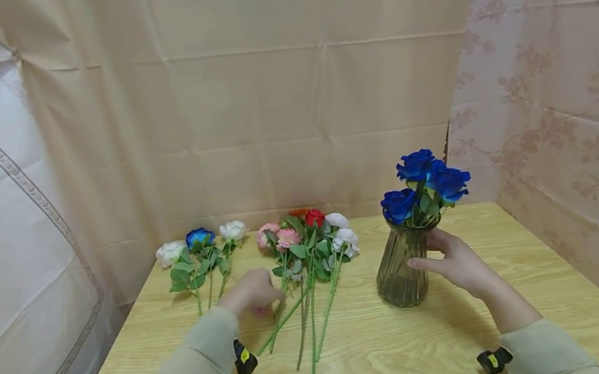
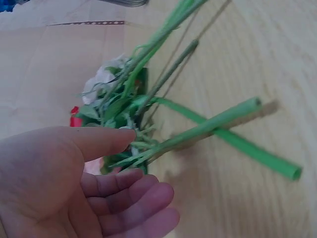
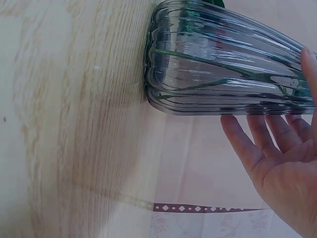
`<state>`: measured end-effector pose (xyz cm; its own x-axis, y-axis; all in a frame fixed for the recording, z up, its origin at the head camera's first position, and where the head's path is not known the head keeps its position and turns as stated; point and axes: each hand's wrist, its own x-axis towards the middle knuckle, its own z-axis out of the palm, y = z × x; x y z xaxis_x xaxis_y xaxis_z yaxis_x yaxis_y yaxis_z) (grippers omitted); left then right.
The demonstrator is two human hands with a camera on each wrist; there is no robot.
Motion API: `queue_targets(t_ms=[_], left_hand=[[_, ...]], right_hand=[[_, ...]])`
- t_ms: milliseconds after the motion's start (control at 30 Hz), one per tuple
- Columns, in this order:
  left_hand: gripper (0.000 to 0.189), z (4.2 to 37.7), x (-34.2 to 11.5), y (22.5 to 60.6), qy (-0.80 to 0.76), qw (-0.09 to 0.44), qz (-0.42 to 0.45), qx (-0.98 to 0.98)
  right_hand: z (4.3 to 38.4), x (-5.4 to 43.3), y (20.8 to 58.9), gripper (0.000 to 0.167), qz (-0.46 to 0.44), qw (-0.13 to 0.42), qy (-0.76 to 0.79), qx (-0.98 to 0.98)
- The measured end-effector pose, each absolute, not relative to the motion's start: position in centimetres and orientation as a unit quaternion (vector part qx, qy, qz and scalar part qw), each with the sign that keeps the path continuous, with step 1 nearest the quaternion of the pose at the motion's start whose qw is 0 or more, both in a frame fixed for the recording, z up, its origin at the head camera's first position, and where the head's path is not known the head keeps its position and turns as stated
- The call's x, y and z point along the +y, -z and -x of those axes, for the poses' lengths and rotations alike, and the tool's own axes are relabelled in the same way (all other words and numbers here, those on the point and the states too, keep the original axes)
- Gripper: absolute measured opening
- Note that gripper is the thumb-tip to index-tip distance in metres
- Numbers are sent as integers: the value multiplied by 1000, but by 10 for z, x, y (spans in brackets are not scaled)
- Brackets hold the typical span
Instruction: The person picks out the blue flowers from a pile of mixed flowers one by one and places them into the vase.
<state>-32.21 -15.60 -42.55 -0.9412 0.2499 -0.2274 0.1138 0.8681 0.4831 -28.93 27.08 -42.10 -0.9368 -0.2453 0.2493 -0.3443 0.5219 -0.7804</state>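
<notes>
On the right of the table, a ribbed, smoky glass vase (image 1: 398, 273) stands upright with several blue roses (image 1: 445, 180) in it. My right hand (image 1: 460, 263) holds this vase from its right side, thumb across the front and fingers on the far side. Green stems show through the glass (image 3: 218, 74) in the right wrist view. At the middle of the table my left hand (image 1: 254, 291) hovers by the stems of pink flowers (image 1: 287, 238). In the left wrist view its fingers are loosely bent beside a green stem (image 2: 213, 121), with a gap to the thumb.
Next to the pink blooms lie a red rose (image 1: 314, 217) and white flowers (image 1: 345, 240), their stems crossing toward the near edge. Further left lie two white roses (image 1: 233, 230) and a blue rose (image 1: 199, 237). Cloth curtains (image 1: 285, 97) stand behind the wooden table (image 1: 385, 356).
</notes>
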Motion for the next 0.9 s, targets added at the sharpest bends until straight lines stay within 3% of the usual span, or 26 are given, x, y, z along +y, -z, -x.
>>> queue_targets(t_ms=[433,667,900], left_hand=[[53,319,-172,373,-220,110,-133,960],[34,316,-178,345,-197,40,-143,969],[59,315,-188,332,-183,-30,-124,975]], right_hand=[[294,273,422,76,-169,59,-454,-873],[292,273,421,78,-170,55,-457,-871],[292,273,423,82,-168,50,-460,-871]])
